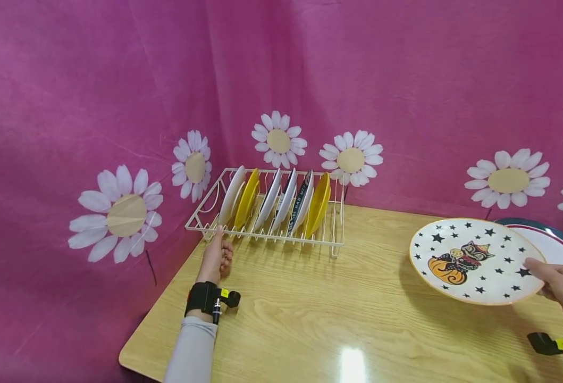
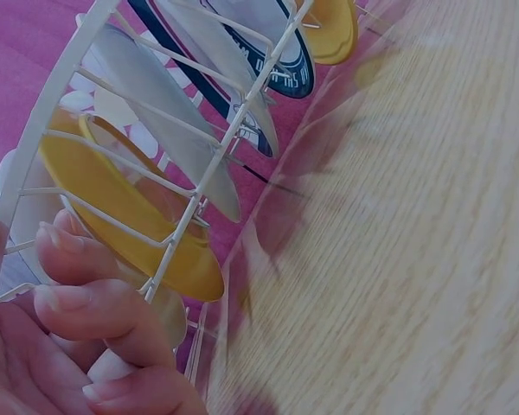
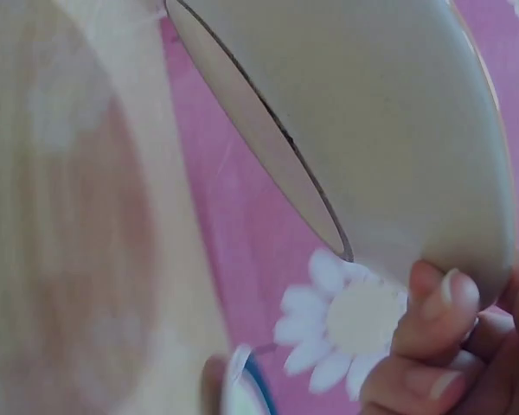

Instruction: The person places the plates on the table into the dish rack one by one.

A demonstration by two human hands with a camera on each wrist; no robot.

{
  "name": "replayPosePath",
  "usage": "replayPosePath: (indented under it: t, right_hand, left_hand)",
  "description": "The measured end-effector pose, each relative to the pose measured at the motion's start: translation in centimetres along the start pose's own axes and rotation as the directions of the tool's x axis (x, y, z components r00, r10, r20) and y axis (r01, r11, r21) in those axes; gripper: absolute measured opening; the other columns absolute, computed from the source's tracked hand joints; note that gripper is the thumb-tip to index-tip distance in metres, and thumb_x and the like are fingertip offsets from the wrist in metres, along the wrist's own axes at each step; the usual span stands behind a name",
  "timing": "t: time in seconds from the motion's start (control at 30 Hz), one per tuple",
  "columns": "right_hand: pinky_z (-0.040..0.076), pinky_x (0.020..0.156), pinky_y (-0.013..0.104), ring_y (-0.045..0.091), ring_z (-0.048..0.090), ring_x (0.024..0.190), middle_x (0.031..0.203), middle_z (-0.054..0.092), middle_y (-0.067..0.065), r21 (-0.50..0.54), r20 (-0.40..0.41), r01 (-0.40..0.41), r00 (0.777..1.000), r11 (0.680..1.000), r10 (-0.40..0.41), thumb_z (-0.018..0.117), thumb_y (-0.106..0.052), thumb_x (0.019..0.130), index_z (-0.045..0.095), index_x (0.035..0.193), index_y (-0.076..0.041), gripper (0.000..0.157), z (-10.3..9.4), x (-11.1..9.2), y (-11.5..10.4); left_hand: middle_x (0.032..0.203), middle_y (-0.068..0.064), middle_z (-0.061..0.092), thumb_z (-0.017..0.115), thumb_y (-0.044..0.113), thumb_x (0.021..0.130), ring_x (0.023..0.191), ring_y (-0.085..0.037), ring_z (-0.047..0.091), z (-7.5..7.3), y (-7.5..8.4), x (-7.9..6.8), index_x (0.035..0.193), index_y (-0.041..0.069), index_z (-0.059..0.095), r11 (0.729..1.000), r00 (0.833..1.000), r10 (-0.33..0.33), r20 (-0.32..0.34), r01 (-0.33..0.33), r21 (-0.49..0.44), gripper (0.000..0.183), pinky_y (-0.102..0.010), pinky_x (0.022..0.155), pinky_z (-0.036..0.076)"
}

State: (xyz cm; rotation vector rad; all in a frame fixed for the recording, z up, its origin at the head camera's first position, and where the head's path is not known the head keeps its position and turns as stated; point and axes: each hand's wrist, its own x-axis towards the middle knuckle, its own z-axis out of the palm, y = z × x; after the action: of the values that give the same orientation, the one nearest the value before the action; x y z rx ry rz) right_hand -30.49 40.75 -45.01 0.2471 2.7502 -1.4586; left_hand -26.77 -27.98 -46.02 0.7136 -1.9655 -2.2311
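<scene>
My right hand [image 1: 561,287] pinches the right rim of a white plate [image 1: 446,239] with black stars and a cat on a pumpkin, holding it tilted above the table. The right wrist view shows the plate's pale underside [image 3: 389,130], with curled fingers [image 3: 437,316] at its edge. At the left, my left hand [image 1: 217,258] grips the front rail of a white wire dish rack [image 1: 267,234], thumb on top. Several plates stand upright in the rack, among them a yellow plate [image 1: 246,199] near that hand and another yellow plate [image 1: 318,205] at the right.
Behind the held plate, a white plate with a dark green rim [image 1: 556,244] lies at the table's right side. The wooden table [image 1: 300,308] has a rounded front left corner. A pink cloth [image 1: 405,96] with printed daisies hangs along the back and left.
</scene>
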Motion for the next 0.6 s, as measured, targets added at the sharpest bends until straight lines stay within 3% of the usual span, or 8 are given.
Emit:
replayPosePath:
  t: [0.03, 0.1, 0.17, 0.23, 0.33, 0.43, 0.6]
  right_hand:
    - [0.040, 0.055, 0.022, 0.000, 0.048, 0.060, 0.065, 0.057, -0.025, -0.007, -0.001, 0.034, 0.999, 0.999, -0.034, 0.043, -0.047, 0.101, 0.071, 0.101, 0.000, 0.055, 0.1, 0.0, -0.9]
    - [0.042, 0.057, 0.018, -0.003, 0.049, 0.062, 0.066, 0.058, -0.026, -0.034, -0.005, 0.097, 0.995, 0.995, -0.097, 0.043, -0.040, 0.102, 0.066, 0.104, 0.010, 0.055, 0.4, -0.4, -3.5]
    - [0.043, 0.057, 0.016, -0.006, 0.051, 0.064, 0.067, 0.060, -0.025, -0.008, 0.008, 0.139, 0.990, 0.990, -0.139, 0.048, -0.037, 0.102, 0.072, 0.089, -0.008, 0.040, 0.7, -0.6, -5.7]
    - [0.046, 0.058, 0.014, -0.009, 0.054, 0.065, 0.067, 0.062, -0.024, 0.045, 0.033, 0.173, 0.984, 0.984, -0.175, 0.051, -0.034, 0.101, 0.069, 0.077, -0.023, 0.032, 1.1, -0.6, -7.9]
    - [0.048, 0.060, 0.013, -0.009, 0.058, 0.066, 0.068, 0.066, -0.022, 0.127, 0.096, 0.210, 0.970, 0.969, -0.222, 0.053, -0.030, 0.100, 0.068, 0.072, -0.032, 0.033, 1.6, -0.4, -10.8]
    - [0.047, 0.062, 0.014, -0.006, 0.057, 0.065, 0.067, 0.065, -0.021, 0.133, 0.139, 0.234, 0.958, 0.963, -0.252, 0.052, -0.029, 0.101, 0.070, 0.069, -0.031, 0.036, 2.2, -0.2, -13.5]
    - [0.041, 0.060, 0.022, 0.001, 0.051, 0.060, 0.061, 0.059, -0.018, 0.059, 0.167, 0.267, 0.947, 0.962, -0.273, 0.053, -0.033, 0.100, 0.069, 0.068, -0.030, 0.036, 3.4, 0.5, -17.3]
  left_hand:
    - [0.056, 0.005, 0.045, 0.042, 0.079, 0.086, 0.042, -0.007, 0.035, 0.0, 0.0, 0.1, 0.075, 0.013, 0.053, 1.000, 1.000, 0.001, 0.001, -0.001, -0.001, 0.067, -0.022, 0.040, 0.026]
    - [0.056, 0.005, 0.045, 0.042, 0.078, 0.086, 0.042, -0.007, 0.035, 0.0, 0.1, 0.1, 0.074, 0.013, 0.053, 1.000, 1.000, 0.006, 0.004, -0.006, 0.001, 0.067, -0.022, 0.040, 0.026]
    - [0.055, 0.005, 0.045, 0.042, 0.078, 0.086, 0.042, -0.007, 0.035, -0.1, 0.1, 0.2, 0.073, 0.013, 0.053, 1.000, 1.000, 0.008, 0.002, -0.008, 0.002, 0.067, -0.022, 0.040, 0.026]
    - [0.055, 0.005, 0.046, 0.042, 0.078, 0.086, 0.042, -0.007, 0.036, -0.2, 0.1, 0.3, 0.072, 0.013, 0.053, 1.000, 1.000, 0.006, -0.001, -0.006, 0.006, 0.067, -0.022, 0.040, 0.026]
    - [0.055, 0.005, 0.046, 0.042, 0.079, 0.086, 0.042, -0.007, 0.036, -0.2, 0.1, 0.4, 0.072, 0.013, 0.053, 1.000, 1.000, 0.000, 0.002, 0.000, 0.011, 0.068, -0.022, 0.040, 0.027]
    - [0.055, 0.005, 0.046, 0.042, 0.078, 0.086, 0.042, -0.008, 0.036, -0.2, 0.0, 0.3, 0.073, 0.013, 0.053, 1.000, 1.000, -0.005, 0.006, 0.005, 0.005, 0.068, -0.022, 0.040, 0.027]
    - [0.054, 0.005, 0.045, 0.043, 0.077, 0.087, 0.042, -0.007, 0.035, -0.2, 0.1, 0.3, 0.075, 0.012, 0.053, 1.000, 1.000, -0.006, 0.008, 0.006, -0.009, 0.067, -0.023, 0.040, 0.026]
